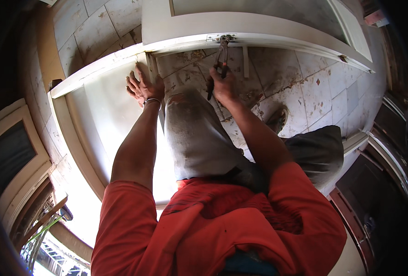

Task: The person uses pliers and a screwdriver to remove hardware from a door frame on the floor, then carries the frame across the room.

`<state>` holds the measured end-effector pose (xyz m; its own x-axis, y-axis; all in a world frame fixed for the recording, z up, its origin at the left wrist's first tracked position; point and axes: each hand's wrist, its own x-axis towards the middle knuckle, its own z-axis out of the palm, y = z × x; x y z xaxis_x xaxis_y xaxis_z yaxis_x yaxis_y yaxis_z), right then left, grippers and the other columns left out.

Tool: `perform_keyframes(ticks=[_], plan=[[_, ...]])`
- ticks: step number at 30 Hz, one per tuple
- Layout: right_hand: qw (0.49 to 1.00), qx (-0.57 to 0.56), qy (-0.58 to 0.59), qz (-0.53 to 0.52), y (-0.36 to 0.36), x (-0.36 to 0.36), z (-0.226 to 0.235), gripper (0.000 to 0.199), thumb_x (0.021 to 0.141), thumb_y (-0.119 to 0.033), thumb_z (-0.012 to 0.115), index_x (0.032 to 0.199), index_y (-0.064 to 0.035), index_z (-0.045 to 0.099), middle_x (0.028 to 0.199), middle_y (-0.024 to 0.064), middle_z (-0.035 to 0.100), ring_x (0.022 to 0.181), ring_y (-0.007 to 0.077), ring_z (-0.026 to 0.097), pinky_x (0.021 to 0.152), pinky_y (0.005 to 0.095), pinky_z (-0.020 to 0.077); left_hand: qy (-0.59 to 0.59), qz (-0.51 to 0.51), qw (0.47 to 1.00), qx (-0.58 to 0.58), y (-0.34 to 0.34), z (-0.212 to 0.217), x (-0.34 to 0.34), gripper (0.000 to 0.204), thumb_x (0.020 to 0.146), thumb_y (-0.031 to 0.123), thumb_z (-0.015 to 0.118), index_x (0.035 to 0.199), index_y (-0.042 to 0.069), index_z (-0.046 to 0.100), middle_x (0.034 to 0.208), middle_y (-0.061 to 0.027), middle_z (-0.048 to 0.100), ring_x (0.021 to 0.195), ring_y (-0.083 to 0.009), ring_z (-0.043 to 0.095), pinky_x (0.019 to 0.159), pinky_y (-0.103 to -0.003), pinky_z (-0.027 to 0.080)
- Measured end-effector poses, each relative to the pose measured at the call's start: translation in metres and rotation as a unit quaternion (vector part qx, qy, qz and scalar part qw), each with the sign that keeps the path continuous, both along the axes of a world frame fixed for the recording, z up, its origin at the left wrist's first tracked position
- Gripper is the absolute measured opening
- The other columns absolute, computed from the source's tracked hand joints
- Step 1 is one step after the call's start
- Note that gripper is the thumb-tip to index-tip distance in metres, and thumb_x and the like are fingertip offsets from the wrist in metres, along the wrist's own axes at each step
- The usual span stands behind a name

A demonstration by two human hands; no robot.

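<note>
A white door (263,26) with a dark glass pane lies on its side ahead of me, and a metal plate (213,37) is set in its edge. My right hand (225,86) is closed round the handles of a pair of pliers (225,46) with dark and orange grips. The jaws meet the fitting at the plate; what they bite on is too small to make out. My left hand (143,89), fingers spread, rests on the frame of a white panel (112,117) to the left. A bracelet circles that wrist.
My knee in grey trousers (195,133) is between my arms. Beneath are dirty, debris-strewn floor tiles (277,69). Another framed panel (18,142) stands at the far left, with a wooden stick (43,221) below it. Dark red-edged furniture (360,207) is at the right.
</note>
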<state>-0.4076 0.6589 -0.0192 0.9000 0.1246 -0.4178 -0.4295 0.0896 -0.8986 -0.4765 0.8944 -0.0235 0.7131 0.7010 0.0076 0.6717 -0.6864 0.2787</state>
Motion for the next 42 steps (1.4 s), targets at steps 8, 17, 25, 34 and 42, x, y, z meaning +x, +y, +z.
perform_keyframes(ticks=[8,17,25,34,42], plan=[[0.981,-0.138,-0.108,-0.078,0.042,-0.007,-0.03,0.032,0.095,-0.018,0.063,0.123,-0.0063,0.051,0.079,0.0124,0.065,0.065,0.0211,0.067,0.061,0.0377,0.0514,-0.018,-0.016,1.0,0.007,0.002,-0.005,-0.005,0.09,0.078,0.044,0.069,0.155,0.023,0.027,0.153,-0.0156,0.035,0.145,-0.0339,0.025,0.119,-0.051,0.016],[0.899,-0.388,-0.2,0.032,-0.027,0.003,-0.047,0.034,0.092,-0.028,0.07,0.115,-0.006,0.059,0.086,0.016,0.066,0.079,0.0282,0.067,0.073,0.0404,0.0508,-0.02,-0.001,1.0,-0.009,0.006,-0.003,-0.006,0.091,0.079,0.043,0.069,0.156,0.026,0.025,0.154,-0.0161,0.032,0.146,-0.0349,0.023,0.12,-0.051,0.014],[0.924,-0.357,-0.117,-0.071,0.027,0.0,-0.087,0.032,0.095,-0.027,0.062,0.116,-0.0034,0.057,0.092,0.0218,0.067,0.094,0.0415,0.066,0.083,0.0471,0.0503,-0.035,-0.024,0.999,0.002,0.003,-0.004,0.001,0.091,0.078,0.042,0.07,0.156,0.026,0.026,0.151,-0.0175,0.036,0.145,-0.0356,0.025,0.12,-0.051,0.014],[0.933,-0.238,-0.18,0.203,-0.117,0.033,-0.044,0.043,0.093,-0.02,0.066,0.131,-0.0016,0.056,0.116,0.0146,0.066,0.103,0.0286,0.064,0.088,0.0387,0.0509,-0.015,-0.013,1.0,0.012,-0.003,0.002,0.003,0.092,0.076,0.044,0.073,0.154,0.023,0.031,0.151,-0.0136,0.036,0.144,-0.0331,0.027,0.12,-0.049,0.018],[0.966,-0.156,0.101,0.178,-0.098,0.049,0.083,0.035,0.09,-0.016,0.066,0.123,-0.0051,0.063,0.102,0.0023,0.065,0.089,0.0155,0.059,0.078,0.0318,0.0468,-0.016,-0.01,1.0,0.001,0.003,0.001,-0.002,0.091,0.077,0.04,0.071,0.155,0.024,0.028,0.152,-0.0145,0.034,0.144,-0.0334,0.025,0.121,-0.049,0.016]])
